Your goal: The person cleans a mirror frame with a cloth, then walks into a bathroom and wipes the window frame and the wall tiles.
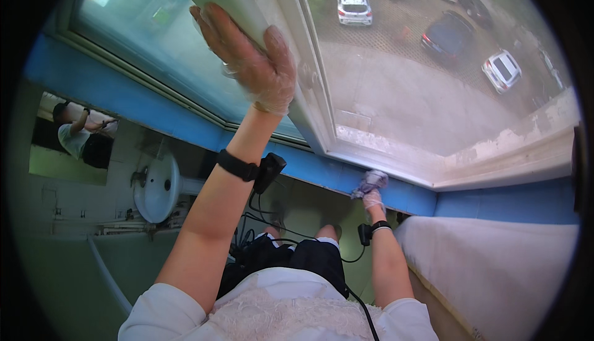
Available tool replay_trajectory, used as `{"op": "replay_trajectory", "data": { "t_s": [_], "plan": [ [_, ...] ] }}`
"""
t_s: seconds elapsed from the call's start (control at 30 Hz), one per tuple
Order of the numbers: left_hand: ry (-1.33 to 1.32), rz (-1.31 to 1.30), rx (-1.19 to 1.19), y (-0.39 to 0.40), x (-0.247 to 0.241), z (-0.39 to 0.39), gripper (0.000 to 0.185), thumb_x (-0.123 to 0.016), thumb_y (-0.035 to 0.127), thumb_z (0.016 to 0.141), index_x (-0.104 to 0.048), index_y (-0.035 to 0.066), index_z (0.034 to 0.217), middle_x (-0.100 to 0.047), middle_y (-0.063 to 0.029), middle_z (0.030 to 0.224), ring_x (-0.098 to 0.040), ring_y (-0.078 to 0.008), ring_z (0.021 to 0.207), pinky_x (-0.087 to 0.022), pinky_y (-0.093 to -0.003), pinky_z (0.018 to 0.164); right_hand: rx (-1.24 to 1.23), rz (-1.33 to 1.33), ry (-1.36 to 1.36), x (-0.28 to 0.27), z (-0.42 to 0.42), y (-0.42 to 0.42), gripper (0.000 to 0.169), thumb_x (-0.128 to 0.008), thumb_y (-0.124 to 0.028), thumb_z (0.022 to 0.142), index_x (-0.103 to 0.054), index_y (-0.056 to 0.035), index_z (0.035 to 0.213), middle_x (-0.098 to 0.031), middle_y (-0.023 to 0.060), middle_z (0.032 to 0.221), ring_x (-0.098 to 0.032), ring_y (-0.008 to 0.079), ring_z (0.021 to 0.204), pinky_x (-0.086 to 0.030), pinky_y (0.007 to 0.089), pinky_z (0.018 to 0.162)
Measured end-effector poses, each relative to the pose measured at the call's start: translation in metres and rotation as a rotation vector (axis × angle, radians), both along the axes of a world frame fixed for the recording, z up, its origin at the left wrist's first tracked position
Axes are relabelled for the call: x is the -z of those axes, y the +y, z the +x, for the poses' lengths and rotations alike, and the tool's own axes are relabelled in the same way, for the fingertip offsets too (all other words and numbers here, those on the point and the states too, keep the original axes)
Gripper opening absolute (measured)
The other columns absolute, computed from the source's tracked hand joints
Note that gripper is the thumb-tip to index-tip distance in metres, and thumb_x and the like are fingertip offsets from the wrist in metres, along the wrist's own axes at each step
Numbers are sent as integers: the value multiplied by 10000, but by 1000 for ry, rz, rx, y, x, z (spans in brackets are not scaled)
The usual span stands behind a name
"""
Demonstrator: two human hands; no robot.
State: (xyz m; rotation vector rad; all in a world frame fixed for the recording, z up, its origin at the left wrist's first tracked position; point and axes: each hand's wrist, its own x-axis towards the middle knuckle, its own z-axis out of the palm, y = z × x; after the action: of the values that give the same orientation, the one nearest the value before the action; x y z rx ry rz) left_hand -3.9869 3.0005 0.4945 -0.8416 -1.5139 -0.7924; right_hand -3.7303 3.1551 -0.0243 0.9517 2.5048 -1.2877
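My left hand (260,62), in a clear plastic glove, rests against the pale window frame (311,86) with its fingers spread and nothing held. Its fingertips reach over the edge of the bluish glass pane (176,49). Lower and to the right, my right hand (373,199), also gloved, grips a crumpled purple-grey cloth (370,184). The cloth touches the blue tiled sill (334,174) just below the frame. Both wrists wear black straps with small black devices and cables. Some fingers of my right hand are hidden by the cloth.
A white washbasin (158,188) and a wall mirror (74,139) are at the left. White fabric or sheeting (487,257) covers something at the lower right. Black cables (260,236) hang near my legs. Beyond the window, several parked cars stand far below.
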Motion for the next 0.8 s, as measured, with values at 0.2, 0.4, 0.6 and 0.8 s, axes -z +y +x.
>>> {"op": "replay_trajectory", "data": {
  "t_s": [0.2,0.4,0.6,0.8],
  "plan": [
    [-153,-172,138,-50,30,23,607,-549,207,983,-349,-38,1501,-364,-230,1549,-333,-419,1440,-273,-511,1168,292,162,190,-14,68,2,158,-500,-121,889,-527,-2,989,-601,298,906,-576,501,872,-466,545,801],
    [-571,-532,147,-111,129,54,471,-597,47,910,-545,12,1377,-489,-191,1456,-514,-367,1303,-449,-428,1053,1192,-511,609,-17,184,123,445,-430,-212,1008,-409,-53,1423,-580,192,1262,-574,337,1150,-465,505,1027],
    [-921,-884,224,-147,201,64,441,-641,70,874,-585,72,1311,-521,-216,1381,-650,-401,1050,-548,-451,887,566,278,-136,-24,185,138,990,-731,-536,814,-290,-30,1541,-402,292,1493,-401,412,1391,-360,421,1149],
    [-1315,-1172,84,-187,238,65,427,-657,175,888,-583,73,1296,-570,-204,1334,-635,-396,1082,-533,-457,905,524,431,-490,-15,141,160,684,-657,-267,846,-432,-75,1463,-442,253,1438,-518,429,1276,-427,426,1100]
  ]
}}
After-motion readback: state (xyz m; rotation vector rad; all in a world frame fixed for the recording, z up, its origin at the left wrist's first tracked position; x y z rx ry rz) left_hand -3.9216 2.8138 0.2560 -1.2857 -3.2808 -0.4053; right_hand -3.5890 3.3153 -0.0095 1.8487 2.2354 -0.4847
